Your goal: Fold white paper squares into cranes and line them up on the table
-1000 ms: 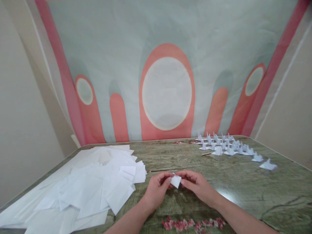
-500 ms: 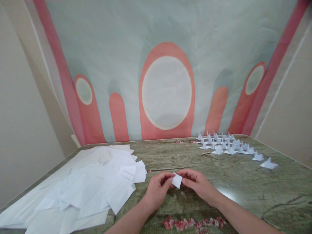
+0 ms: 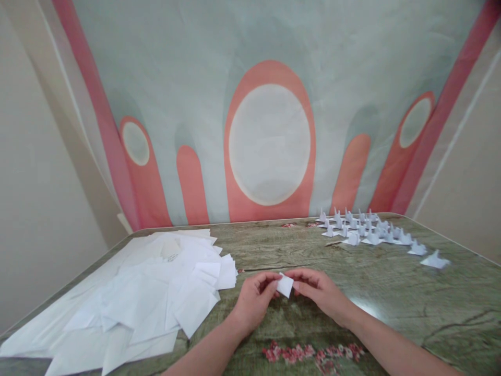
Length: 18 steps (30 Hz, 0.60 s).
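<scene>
A small folded square of white paper, turned corner-down, is held just above the table near its front middle. My left hand pinches its left corner between thumb and fingers. At the right corner, the thumb and fingertips of my right hand close on the same paper. Some fingertips are hidden behind it. To the left lies a heap of loose white paper sheets. Folded white paper cranes stand in rows at the back right, well apart from my hands.
The wood-patterned table carries a pink flower print near its front edge. Behind its far edge hangs a grey-green backdrop with coral arches. Beige walls stand at both sides.
The view has shifted slightly. My hands keep nearly the same pose on the folded paper, with no clear change in its shape.
</scene>
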{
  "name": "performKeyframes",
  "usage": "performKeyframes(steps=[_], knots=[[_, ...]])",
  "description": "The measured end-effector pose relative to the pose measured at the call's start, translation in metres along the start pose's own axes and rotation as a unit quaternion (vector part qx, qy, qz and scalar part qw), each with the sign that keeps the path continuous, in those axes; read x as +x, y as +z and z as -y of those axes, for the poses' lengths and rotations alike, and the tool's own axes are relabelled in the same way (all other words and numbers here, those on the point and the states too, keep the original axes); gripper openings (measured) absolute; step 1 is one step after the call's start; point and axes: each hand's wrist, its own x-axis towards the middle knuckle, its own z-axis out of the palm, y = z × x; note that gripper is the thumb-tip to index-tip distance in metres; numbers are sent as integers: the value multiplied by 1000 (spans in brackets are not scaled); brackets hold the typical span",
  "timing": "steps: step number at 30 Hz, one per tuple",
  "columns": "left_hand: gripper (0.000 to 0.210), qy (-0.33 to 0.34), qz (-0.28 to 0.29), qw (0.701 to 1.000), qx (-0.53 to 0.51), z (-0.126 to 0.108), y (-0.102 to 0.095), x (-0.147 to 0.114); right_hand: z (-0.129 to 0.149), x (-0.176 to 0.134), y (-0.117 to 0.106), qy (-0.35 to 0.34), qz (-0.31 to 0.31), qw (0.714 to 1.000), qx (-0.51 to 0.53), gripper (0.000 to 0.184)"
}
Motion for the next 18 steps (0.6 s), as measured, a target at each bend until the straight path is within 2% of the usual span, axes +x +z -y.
performKeyframes(steps=[18], knots=[[20, 4, 1, 1000, 3, 4, 1, 1, -1, -1, -2, 6, 0, 1000, -10, 23]])
